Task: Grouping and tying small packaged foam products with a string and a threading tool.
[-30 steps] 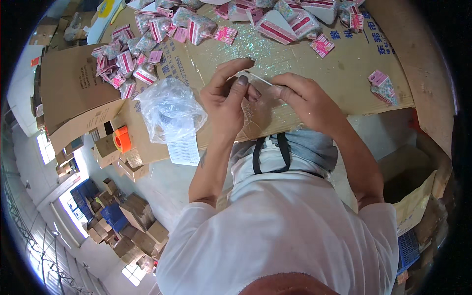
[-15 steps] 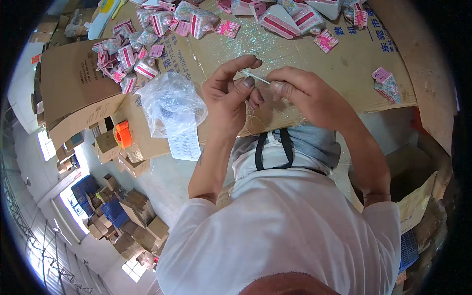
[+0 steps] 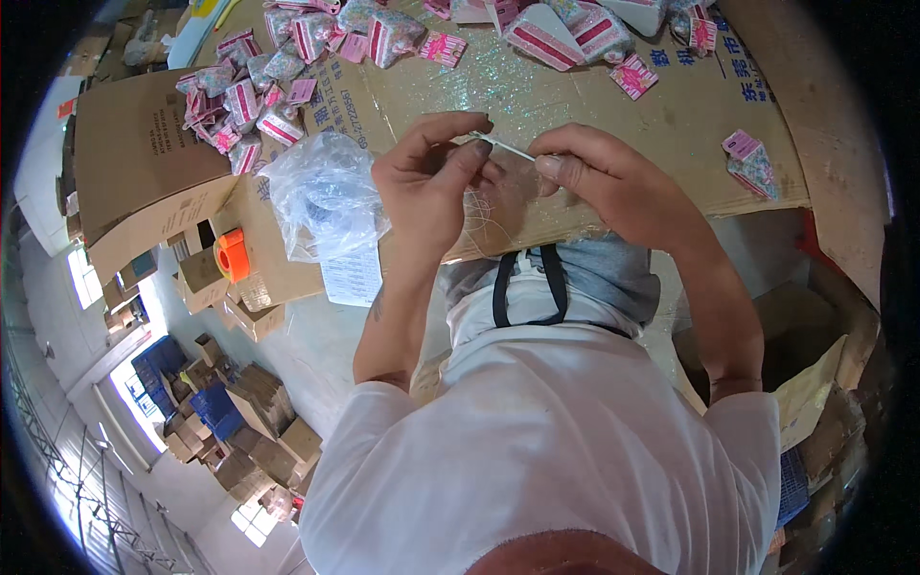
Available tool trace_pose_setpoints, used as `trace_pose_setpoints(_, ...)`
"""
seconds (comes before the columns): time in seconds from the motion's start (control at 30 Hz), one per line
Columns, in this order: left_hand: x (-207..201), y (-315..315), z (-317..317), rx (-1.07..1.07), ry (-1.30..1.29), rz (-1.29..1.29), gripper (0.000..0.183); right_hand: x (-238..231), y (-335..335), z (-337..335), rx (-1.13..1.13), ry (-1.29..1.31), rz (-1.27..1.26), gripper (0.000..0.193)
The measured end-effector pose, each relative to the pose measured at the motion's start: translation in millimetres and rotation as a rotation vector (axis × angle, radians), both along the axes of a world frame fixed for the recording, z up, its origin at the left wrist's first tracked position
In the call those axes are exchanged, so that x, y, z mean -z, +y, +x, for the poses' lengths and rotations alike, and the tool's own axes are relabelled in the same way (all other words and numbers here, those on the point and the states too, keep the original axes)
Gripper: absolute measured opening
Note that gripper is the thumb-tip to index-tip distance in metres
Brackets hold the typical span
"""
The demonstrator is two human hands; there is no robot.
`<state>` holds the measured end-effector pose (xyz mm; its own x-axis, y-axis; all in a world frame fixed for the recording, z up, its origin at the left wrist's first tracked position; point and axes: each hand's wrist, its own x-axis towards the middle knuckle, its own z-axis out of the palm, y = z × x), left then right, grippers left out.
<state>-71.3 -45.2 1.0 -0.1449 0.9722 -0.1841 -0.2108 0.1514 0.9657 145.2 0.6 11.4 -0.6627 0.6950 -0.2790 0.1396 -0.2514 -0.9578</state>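
Observation:
A thin white stick (image 3: 513, 148) spans the gap between my hands, above the cardboard-covered table. My right hand (image 3: 613, 177) pinches one end of it between thumb and forefinger. At the other end, my left hand (image 3: 431, 172) has its thumb and forefinger closed around the tip, the remaining fingers curled. Loops of thin pale thread (image 3: 477, 218) hang below the left hand near the table's front edge; where they begin is hidden by the fingers. Left of that hand lies a clear plastic bag (image 3: 321, 196) with a printed paper slip (image 3: 353, 278) partly beneath it.
Pink-and-white cake-slice-shaped packets (image 3: 388, 38) with glitter are heaped along the far side and far left. One such packet (image 3: 754, 171) lies alone at right. Glitter speckles the cardboard sheet (image 3: 671, 144). An orange tape roll (image 3: 231, 255) sits at left; an open carton (image 3: 767, 326) stands at lower right.
Both hands have drawn slightly apart, so more of the white stick shows between them. The left hand has shifted a little left, and the thread loops are more visible.

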Motion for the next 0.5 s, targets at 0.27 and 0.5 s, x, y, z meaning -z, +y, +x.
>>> trace_pose_setpoints(0.27, 2, 4, -2, -0.053, 0.650, 0.339, 0.017, -9, -2, 7, -0.028, -0.122, 0.202, 0.023)
trace_pose_setpoints(0.5, 3, 5, 7, -0.132, 0.567, 0.283, 0.015, -9, -5, 10, 0.021, -0.150, 0.257, 0.024)
